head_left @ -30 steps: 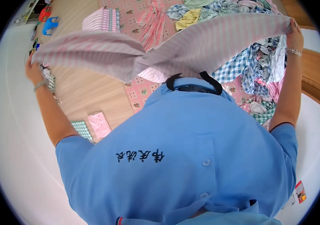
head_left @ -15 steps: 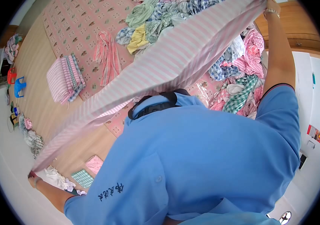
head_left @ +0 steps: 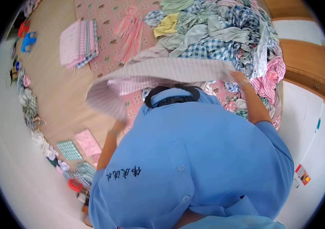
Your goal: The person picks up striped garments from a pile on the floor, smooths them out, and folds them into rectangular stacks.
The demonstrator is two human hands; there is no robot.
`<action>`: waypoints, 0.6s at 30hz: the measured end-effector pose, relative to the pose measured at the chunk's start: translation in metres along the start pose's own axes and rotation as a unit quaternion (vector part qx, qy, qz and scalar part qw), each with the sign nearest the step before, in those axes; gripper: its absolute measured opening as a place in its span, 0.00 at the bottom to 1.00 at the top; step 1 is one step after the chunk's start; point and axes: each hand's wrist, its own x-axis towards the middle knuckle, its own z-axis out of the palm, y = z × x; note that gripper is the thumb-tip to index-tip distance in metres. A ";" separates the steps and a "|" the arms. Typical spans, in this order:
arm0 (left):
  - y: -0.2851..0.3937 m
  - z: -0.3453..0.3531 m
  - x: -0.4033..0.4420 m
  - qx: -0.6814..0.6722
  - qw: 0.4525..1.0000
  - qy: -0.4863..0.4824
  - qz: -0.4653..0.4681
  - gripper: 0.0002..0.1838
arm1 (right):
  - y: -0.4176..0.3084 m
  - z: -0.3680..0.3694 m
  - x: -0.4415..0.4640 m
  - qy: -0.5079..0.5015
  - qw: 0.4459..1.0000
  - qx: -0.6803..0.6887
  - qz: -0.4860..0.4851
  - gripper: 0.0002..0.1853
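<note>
A pink and pale grey striped sheet [head_left: 162,68] hangs in front of my waist between both hands, sagging and folded over on the left. My left hand [head_left: 119,125], blurred by motion, is closed on its left end. At the other end, my right hand [head_left: 240,78] grips the sheet near a large heap of rumpled cloths [head_left: 212,47], mostly checked and striped. To the sheet's upper left, a crumpled red-pink striped cloth [head_left: 130,34] lies on the pink patterned mat [head_left: 103,42].
A folded stack of striped cloth [head_left: 73,45] sits left of the mat. Folded green checked cloth [head_left: 69,150] and pink cloth [head_left: 88,142] lie on the wooden floor [head_left: 55,103]. Blue stool [head_left: 28,41] and red stool [head_left: 23,28] stand far left. Wooden furniture [head_left: 307,72] is at right.
Both hands have come inward from a wide spread, closer to my body. The sheet, stretched diagonally before, now sags and folds between them. The view has shifted slightly.
</note>
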 end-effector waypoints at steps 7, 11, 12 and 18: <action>0.126 -0.248 0.071 -0.618 0.756 0.151 0.151 0.12 | -0.234 -0.180 0.196 0.171 0.863 0.467 -0.086 0.10; 0.093 -0.255 0.053 -0.584 0.744 0.306 0.108 0.16 | -0.229 -0.202 0.202 0.201 0.728 0.654 0.032 0.10; 0.084 -0.240 0.055 -0.500 0.794 0.342 0.051 0.15 | -0.230 -0.191 0.202 0.203 0.730 0.652 0.031 0.10; 0.187 -0.150 0.088 -0.233 0.957 0.127 0.112 0.15 | -0.315 -0.113 0.185 0.113 0.798 0.591 -0.038 0.08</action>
